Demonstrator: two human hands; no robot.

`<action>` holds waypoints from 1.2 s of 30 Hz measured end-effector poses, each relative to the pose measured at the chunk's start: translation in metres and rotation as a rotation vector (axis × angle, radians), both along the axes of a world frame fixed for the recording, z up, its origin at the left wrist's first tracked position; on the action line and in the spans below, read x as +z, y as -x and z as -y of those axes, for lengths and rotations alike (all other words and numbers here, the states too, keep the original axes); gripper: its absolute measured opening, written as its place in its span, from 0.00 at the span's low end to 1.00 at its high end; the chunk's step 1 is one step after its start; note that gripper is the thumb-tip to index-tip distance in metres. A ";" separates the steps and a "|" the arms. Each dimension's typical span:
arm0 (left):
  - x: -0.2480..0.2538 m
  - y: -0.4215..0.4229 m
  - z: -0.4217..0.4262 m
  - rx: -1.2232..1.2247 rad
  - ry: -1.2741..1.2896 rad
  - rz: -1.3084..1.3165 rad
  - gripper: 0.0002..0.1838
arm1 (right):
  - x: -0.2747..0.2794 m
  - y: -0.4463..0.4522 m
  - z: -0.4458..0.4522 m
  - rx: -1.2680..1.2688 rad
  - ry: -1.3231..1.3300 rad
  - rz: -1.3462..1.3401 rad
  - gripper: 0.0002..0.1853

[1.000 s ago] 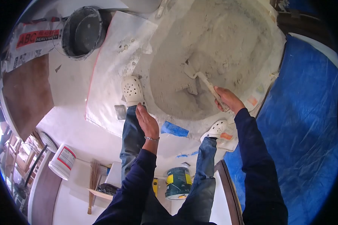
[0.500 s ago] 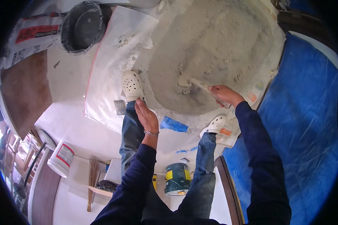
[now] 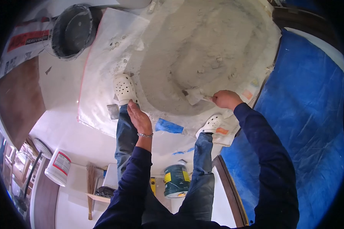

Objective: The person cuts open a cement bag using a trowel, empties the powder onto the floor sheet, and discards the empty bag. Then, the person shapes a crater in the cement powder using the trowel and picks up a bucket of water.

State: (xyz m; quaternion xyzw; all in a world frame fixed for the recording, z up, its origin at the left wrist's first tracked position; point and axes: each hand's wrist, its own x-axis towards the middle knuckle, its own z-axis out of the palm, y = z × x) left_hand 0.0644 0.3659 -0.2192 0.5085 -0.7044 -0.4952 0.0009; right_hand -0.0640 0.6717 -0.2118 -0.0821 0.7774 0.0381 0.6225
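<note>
My right hand (image 3: pixel 226 100) is closed round the handle of a trowel (image 3: pixel 195 96). Its flat pale blade lies in the grey powdery mix (image 3: pixel 202 49) spread over a white sheet (image 3: pixel 103 65), close to the near edge of the mix. A small dark clump (image 3: pixel 185 92) sits just past the blade tip. My left hand (image 3: pixel 140 119), with a chain bracelet at the wrist, rests against my left lower leg just above the white clog (image 3: pixel 124 88). Its fingers are stretched out and hold nothing. Beside that clog lies a small grey square piece (image 3: pixel 112 111).
A black bucket (image 3: pixel 73 32) and a printed bag (image 3: pixel 23 44) stand at upper left. A blue tarp (image 3: pixel 294 99) covers the right side. My other clog (image 3: pixel 211 125) is by the mix. Behind me are a green tub (image 3: pixel 176 182), a white bucket (image 3: pixel 58 168) and a broom (image 3: pixel 91 183).
My right hand has drawn the trowel nearer and lower, and its blade now lies flatter at the near side of the mix. My left hand stays at the leg. The whole view has shifted slightly.
</note>
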 end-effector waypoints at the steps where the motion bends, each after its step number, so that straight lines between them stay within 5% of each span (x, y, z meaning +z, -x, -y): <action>1: 0.004 0.003 -0.001 -0.002 -0.002 0.032 0.33 | 0.003 0.001 -0.004 0.072 -0.005 -0.022 0.18; 14: -0.002 0.008 -0.004 0.036 -0.018 0.041 0.33 | 0.019 0.028 -0.065 0.287 -0.050 -0.303 0.13; 21: -0.010 0.004 -0.005 -0.156 0.085 0.100 0.30 | 0.014 0.083 -0.112 0.471 -0.191 -0.431 0.08; 36: -0.016 0.014 -0.018 0.011 -0.048 0.051 0.32 | 0.014 0.222 -0.135 0.610 -0.456 -0.669 0.09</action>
